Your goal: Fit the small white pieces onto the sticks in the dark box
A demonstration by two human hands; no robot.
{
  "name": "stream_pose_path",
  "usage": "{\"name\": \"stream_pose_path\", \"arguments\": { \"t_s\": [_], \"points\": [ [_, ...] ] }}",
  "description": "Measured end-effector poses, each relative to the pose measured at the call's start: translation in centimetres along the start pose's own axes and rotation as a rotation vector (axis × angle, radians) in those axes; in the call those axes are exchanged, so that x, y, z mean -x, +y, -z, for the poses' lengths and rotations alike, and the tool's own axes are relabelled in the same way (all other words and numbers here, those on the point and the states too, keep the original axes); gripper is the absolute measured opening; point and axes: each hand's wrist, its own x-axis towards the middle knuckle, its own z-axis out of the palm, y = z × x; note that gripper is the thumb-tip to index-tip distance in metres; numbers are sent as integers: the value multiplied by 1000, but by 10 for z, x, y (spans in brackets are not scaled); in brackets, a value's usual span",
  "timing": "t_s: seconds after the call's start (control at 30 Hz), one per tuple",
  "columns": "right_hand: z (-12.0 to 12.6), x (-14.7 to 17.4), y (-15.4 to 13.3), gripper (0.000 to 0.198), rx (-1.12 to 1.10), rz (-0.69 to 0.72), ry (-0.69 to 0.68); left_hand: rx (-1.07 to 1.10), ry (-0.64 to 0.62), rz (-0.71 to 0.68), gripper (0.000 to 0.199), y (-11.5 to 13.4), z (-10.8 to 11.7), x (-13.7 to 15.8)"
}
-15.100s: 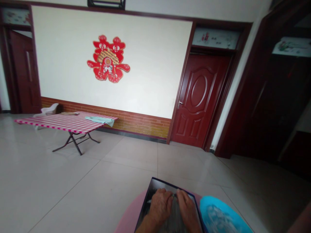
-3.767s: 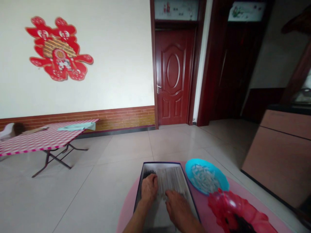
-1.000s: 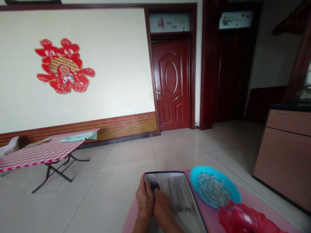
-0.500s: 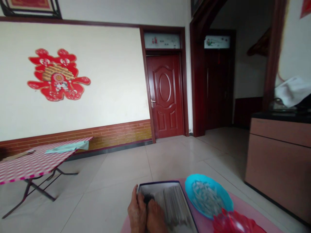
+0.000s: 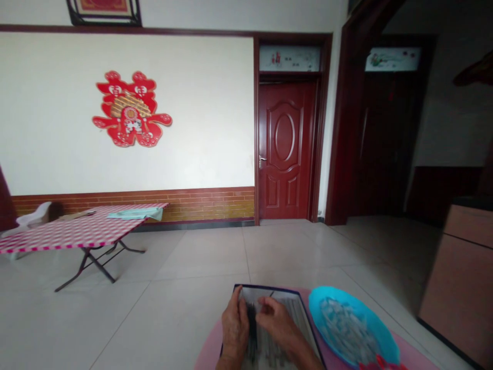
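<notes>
A shallow, dark-rimmed box (image 5: 269,288) lies low in the head view on a pink surface (image 5: 208,347). Inside it, a bundle of thin dark sticks (image 5: 251,329) runs along the left side, and rows of slim greyish pieces (image 5: 296,312) fill the right. My left hand (image 5: 234,326) rests along the box's left edge with fingers stretched out, beside the dark bundle. Above the box, my right hand (image 5: 280,322) is closed in a pinch; a thin dark stick (image 5: 272,294) pokes out by its fingers. A blue bowl (image 5: 318,299) of small whitish pieces (image 5: 346,324) stands to the right.
Something red and shiny (image 5: 381,364) shows by the bowl's near edge. At left stands a folding table (image 5: 88,226) with a checked cover and a pale green cloth (image 5: 138,213). A cabinet (image 5: 458,277) stands at right; a red door (image 5: 285,154) is behind.
The view has swung left, so the room appears shifted right. My right hand has lifted off the dark bundle and moved right, apart from my left hand.
</notes>
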Motion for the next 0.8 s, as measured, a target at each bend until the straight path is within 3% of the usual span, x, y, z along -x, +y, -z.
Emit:
{"name": "stream_pose_path", "arguments": {
  "t_s": [0.17,0.27,0.4,0.6,0.8],
  "points": [
    [12,3,11,35,-258,-18,203,7,-31,-54,39,0,-4,3],
    [20,4,12,45,-292,-8,270,-5,-61,-110,36,1,-4,4],
    [30,2,15,46,-337,30,366,-48,-104,-213,32,-2,-8,6],
    [33,-4,27,47,-557,-45,450,-107,-132,-377,27,-7,-15,11],
    [31,-7,34,48,-591,-55,456,-151,-84,-467,26,-11,-20,13]
  ]
}}
